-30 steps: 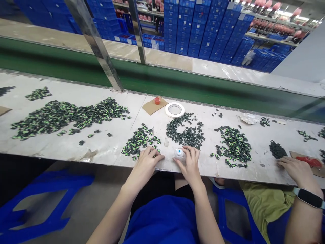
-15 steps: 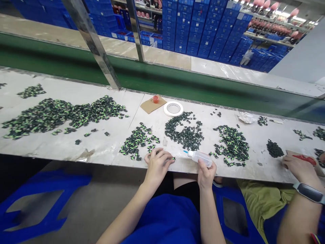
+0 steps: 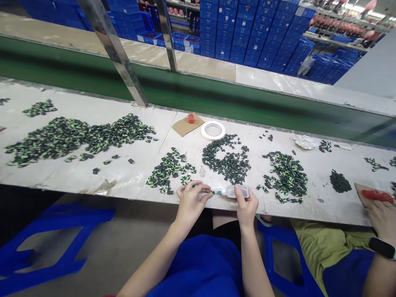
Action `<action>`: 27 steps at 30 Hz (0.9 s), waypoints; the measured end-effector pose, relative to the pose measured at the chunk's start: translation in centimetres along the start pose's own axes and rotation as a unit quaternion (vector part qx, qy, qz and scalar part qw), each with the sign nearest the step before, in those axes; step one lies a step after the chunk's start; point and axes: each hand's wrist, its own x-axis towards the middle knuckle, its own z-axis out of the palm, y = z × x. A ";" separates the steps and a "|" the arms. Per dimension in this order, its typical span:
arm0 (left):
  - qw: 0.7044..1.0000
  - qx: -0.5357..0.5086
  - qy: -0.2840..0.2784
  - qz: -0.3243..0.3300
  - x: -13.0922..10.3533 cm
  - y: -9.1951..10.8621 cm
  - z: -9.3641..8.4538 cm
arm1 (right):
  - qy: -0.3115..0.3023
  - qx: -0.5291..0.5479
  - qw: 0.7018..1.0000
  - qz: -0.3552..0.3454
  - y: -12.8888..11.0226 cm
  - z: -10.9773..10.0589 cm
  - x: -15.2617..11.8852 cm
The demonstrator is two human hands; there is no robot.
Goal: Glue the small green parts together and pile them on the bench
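Observation:
Pinched between the fingertips of my left hand (image 3: 192,203) is a small black-and-green piece (image 3: 212,192). My right hand (image 3: 246,206) grips a clear squeeze bottle (image 3: 235,191) lying nearly level, its blue tip at the small piece. Beyond my left hand lies a pile of black-and-green pieces (image 3: 167,170). A pile of plain dark pieces (image 3: 232,165) spreads beyond the bottle. Right of my right hand is another black-and-green pile (image 3: 287,175).
A white tape roll (image 3: 213,130) and a red cup (image 3: 191,119) on cardboard (image 3: 182,128) stand at the table's back. A large pile (image 3: 49,140) lies left. At the right, a co-worker's hand (image 3: 383,218) touches a red object (image 3: 376,195). A metal post (image 3: 114,53) rises behind.
My right hand has moved left and levelled the bottle, bringing its blue tip to the piece in my left hand. The co-worker's hand has shifted right.

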 end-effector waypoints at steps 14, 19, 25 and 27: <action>1.000 0.001 -0.012 -0.009 0.1 0.1 -0.2 | -0.021 0.010 1.000 0.011 -0.4 0.1 0.2; 1.000 -0.002 -0.008 -0.003 0.1 -0.1 -0.1 | -0.020 0.017 1.000 0.012 -0.4 0.2 0.2; 1.000 0.000 -0.001 0.001 0.1 -0.2 -0.1 | -0.027 0.024 0.999 0.020 -0.3 0.2 0.2; 1.000 0.003 -0.004 -0.006 0.1 -0.1 -0.2 | -0.028 0.024 0.999 0.023 -0.3 0.1 0.1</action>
